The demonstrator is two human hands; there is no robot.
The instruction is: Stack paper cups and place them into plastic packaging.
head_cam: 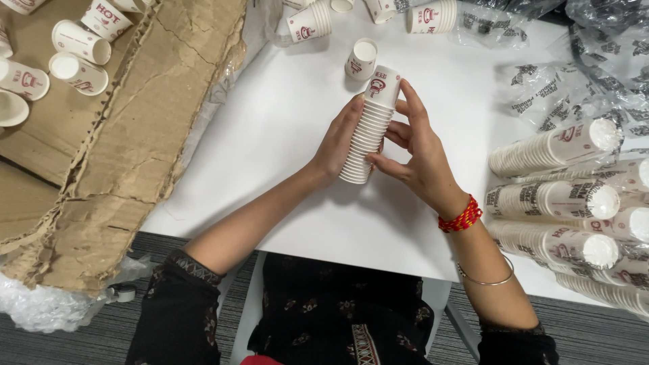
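Both hands hold one tall stack of nested white paper cups (368,128) with red print, tilted over the white table (270,135). My left hand (337,143) grips the stack's left side, with the fingers wrapped along it. On the stack's right side my right hand (416,152) has its fingertips on the cup rims and one finger reaching up by the top cup. A red beaded band and a thin metal bangle sit on my right wrist.
A single upside-down cup (362,59) stands just beyond the stack. Bagged cup stacks (554,196) lie at the right, under crumpled printed plastic (595,61). A torn cardboard box (128,142) with loose cups (74,61) fills the left. More cups (433,15) lie at the far edge.
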